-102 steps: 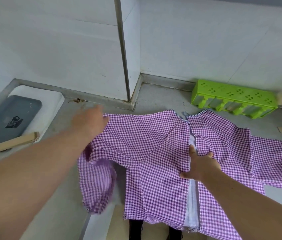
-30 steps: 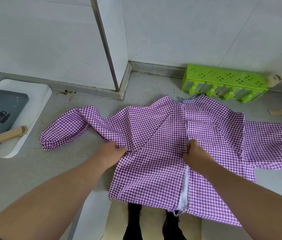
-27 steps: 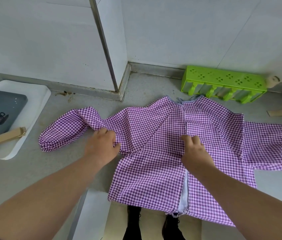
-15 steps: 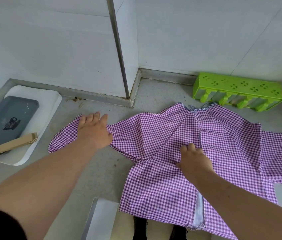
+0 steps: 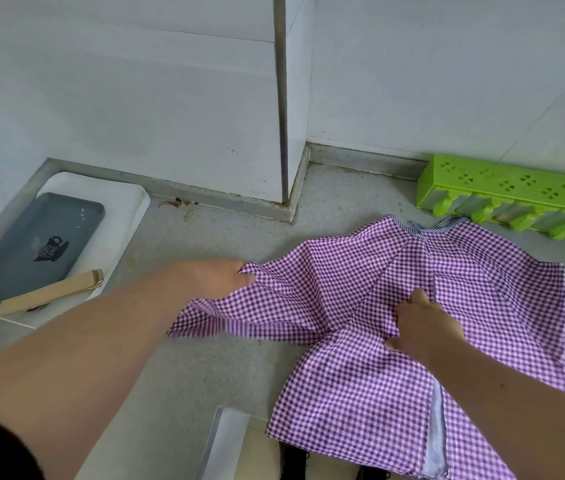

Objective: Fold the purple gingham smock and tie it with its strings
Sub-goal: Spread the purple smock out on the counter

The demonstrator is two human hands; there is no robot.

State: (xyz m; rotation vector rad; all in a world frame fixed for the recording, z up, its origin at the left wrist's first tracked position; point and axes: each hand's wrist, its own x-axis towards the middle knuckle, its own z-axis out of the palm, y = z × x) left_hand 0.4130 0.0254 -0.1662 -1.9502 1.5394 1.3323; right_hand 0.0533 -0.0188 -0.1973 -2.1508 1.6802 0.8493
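Spread on grey stone counter (image 5: 239, 368): purple gingham cloth smock (image 5: 360, 393), hem overhanging near edge. Right hand (image 5: 423, 327) curled, pinching its middle; left hand (image 5: 211, 277) gripping folded sleeve. Farther left, white plastic tray (image 5: 128, 216) holding dark grey tray (image 5: 31, 251) and cardboard strip (image 5: 52, 292).

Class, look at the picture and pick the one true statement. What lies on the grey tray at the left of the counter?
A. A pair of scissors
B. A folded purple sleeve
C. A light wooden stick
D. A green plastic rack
C: a light wooden stick lies across the near end of the grey tray, while the green rack stands far right by the wall.
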